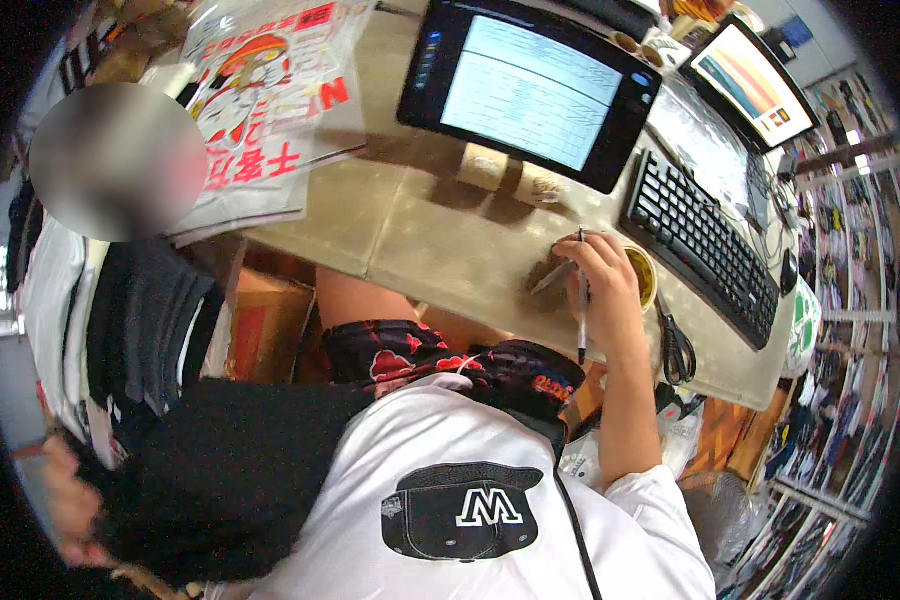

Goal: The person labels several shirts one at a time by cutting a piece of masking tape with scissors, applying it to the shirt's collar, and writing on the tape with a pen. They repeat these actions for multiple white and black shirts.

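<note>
My right hand [610, 285] rests over the table near its front edge, closed around a slim grey pen [583, 325] whose dark tip points toward me. A yellow-rimmed roll of tape [646, 280] lies just beside that hand, partly covered by it. Down at the lower left, my left hand [70, 500], somewhat blurred, grips the outer edge of a black garment [230, 480]. The cloth spreads from there across to my lap. Its folds hide part of the fingers.
On the table [410, 230] are a tablet [530, 85] propped on rolls [483, 166], a black keyboard [705, 245], scissors [677, 350] and printed plastic bags [270, 110]. A laptop [755, 80] stands far right. Folded clothes [140, 320] are stacked at left; full shelves [850, 300] line the right.
</note>
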### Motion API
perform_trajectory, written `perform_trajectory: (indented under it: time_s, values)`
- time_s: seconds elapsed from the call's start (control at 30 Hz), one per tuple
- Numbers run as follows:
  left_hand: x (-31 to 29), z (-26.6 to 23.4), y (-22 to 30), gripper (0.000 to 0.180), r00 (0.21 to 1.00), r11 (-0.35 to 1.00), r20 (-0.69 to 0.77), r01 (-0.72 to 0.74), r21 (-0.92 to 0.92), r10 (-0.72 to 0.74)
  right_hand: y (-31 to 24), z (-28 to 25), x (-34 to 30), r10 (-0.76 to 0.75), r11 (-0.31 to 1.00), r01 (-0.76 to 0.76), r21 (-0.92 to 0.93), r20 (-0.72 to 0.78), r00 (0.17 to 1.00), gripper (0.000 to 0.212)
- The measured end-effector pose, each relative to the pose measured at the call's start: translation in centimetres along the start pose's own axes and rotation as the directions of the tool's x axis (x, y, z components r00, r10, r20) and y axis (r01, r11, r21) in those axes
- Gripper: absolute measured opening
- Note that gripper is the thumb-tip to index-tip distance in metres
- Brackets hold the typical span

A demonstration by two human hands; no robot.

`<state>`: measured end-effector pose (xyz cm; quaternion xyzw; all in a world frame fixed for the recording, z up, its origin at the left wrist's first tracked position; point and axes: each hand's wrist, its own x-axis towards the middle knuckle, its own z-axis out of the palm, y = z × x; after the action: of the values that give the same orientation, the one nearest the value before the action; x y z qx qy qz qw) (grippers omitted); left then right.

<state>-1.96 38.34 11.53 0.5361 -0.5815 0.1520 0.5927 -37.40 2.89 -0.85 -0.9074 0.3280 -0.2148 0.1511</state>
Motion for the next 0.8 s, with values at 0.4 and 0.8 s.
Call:
perform_trajectory:
  time_s: [0.4, 0.8]
  values:
    - [0.9, -32.3, 15.3, 0.027, 0.982, 0.008, -0.182, 0.182, 0.983, 0.059, 1.4, 0.8, 0.7, -0.089, 0.993, 0.1, -0.061, 0.161, 0.983, 0.026]
    - [-16.9, -29.2, -12.6, 0.017, 0.731, 0.01, -0.575, 0.622, 0.783, -0.367, 1.7, 0.5, 0.8, -0.116, 0.99, 0.124, -0.059, 0.131, 0.985, 0.032]
